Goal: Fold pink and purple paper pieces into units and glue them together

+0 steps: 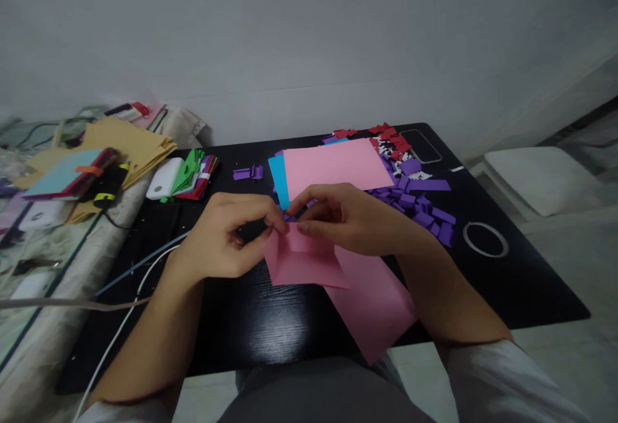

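Between my two hands is a folded pink sheet of paper (304,262), raised a little above the dark table (232,339). My left hand (226,233) pinches its upper left corner between thumb and fingers. Along the top edge my right hand (338,214) grips it, thumb in front and fingers bent behind. Under my right forearm lies another stretch of pink paper (376,304); whether it joins the held piece I cannot tell. Just beyond my hands a flat pink sheet (338,162) rests over a blue sheet (279,175).
Purple folded paper pieces (425,214) and red scraps (393,140) are heaped on the right. At the left are bundled coloured strips (197,175), a white device (165,178) and a white cable (140,288). A glass side table holds yellow envelopes (130,146). A white stool (528,178) stands right.
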The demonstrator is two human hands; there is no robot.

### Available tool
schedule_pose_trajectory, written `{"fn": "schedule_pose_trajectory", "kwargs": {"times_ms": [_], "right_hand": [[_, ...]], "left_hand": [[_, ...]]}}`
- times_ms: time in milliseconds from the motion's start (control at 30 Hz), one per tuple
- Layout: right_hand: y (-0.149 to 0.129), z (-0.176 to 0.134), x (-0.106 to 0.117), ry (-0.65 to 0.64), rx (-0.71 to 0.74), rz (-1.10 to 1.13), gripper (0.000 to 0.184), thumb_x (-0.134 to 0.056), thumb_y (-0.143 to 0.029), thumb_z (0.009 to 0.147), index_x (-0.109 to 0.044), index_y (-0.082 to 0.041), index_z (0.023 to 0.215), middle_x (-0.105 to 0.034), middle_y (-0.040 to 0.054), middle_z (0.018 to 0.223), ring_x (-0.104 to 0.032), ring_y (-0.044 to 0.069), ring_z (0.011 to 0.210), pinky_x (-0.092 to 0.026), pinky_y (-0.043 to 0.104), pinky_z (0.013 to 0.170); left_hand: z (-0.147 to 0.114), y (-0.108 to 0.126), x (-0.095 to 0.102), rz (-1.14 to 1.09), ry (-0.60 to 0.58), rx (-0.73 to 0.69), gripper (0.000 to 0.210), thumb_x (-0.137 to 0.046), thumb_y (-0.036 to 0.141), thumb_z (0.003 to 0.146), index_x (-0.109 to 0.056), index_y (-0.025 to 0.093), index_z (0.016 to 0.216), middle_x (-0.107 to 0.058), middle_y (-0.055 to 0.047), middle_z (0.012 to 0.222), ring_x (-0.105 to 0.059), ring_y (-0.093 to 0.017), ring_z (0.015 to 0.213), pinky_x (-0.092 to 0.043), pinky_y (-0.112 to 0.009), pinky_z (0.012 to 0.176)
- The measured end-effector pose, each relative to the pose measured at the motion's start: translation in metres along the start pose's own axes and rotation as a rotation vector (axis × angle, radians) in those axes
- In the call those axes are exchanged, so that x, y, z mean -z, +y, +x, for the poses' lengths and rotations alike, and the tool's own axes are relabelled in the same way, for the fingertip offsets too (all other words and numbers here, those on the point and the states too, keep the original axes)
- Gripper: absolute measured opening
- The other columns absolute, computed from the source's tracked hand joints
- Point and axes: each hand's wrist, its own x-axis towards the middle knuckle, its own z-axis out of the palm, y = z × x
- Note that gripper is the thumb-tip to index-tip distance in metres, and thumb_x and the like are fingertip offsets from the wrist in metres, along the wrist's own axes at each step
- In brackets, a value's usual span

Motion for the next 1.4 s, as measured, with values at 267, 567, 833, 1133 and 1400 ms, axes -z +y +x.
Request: {"fn": "schedule_pose_trajectory", "kwargs": {"times_ms": [267, 567, 833, 1133, 1400], "right_hand": [[0.008, 0.004, -0.006, 0.04, 0.012, 0.072, 0.02, -0.08, -0.025, 0.082, -0.074, -0.018, 0.1, -0.081, 0.0043, 0.087, -0.074, 0.018, 0.081, -0.055, 0.03, 0.072], [0.008, 0.01, -0.007, 0.231, 0.125, 0.277, 0.023, -0.09, -0.034, 0.08, -0.078, -0.018, 0.092, -0.079, 0.0013, 0.082, -0.072, 0.014, 0.075, -0.055, 0.025, 0.067], [0.007, 0.011, -0.011, 0.372, 0.252, 0.347, 0.028, -0.095, -0.036, 0.076, -0.075, -0.019, 0.086, -0.076, 0.0016, 0.084, -0.072, 0.014, 0.079, -0.059, 0.027, 0.073], [0.007, 0.014, -0.016, 0.399, 0.295, 0.33, 0.028, -0.096, -0.037, 0.075, -0.078, -0.02, 0.088, -0.078, 0.0015, 0.083, -0.073, 0.014, 0.076, -0.061, 0.028, 0.074], [0.008, 0.012, -0.019, 0.43, 0.315, 0.243, 0.025, -0.089, -0.042, 0.084, -0.079, -0.02, 0.092, -0.08, 0.0034, 0.089, -0.075, 0.016, 0.082, -0.062, 0.031, 0.079]], "left_hand": [[0.001, 0.004, 0.001, 0.008, 0.007, 0.014, 0.015, -0.062, 0.01, 0.086, -0.07, 0.023, 0.088, -0.074, 0.001, 0.079, -0.069, -0.014, 0.067, -0.052, -0.027, 0.064], [-0.001, 0.001, -0.005, 0.011, 0.271, 0.151, 0.032, -0.068, 0.015, 0.093, -0.069, 0.024, 0.123, -0.076, -0.002, 0.099, -0.074, -0.018, 0.087, -0.058, -0.032, 0.082], [0.006, 0.003, -0.006, 0.108, 0.447, 0.059, 0.007, -0.071, 0.018, 0.096, -0.075, 0.023, 0.099, -0.074, -0.002, 0.093, -0.068, -0.018, 0.088, -0.054, -0.035, 0.081], [0.008, 0.008, -0.003, 0.065, 0.35, 0.034, 0.009, -0.071, 0.02, 0.097, -0.077, 0.025, 0.094, -0.076, -0.003, 0.09, -0.069, -0.018, 0.085, -0.057, -0.035, 0.078], [0.008, 0.006, -0.004, 0.068, 0.339, 0.046, 0.008, -0.071, 0.016, 0.097, -0.074, 0.021, 0.092, -0.074, -0.002, 0.091, -0.069, -0.015, 0.086, -0.055, -0.03, 0.08]]}}
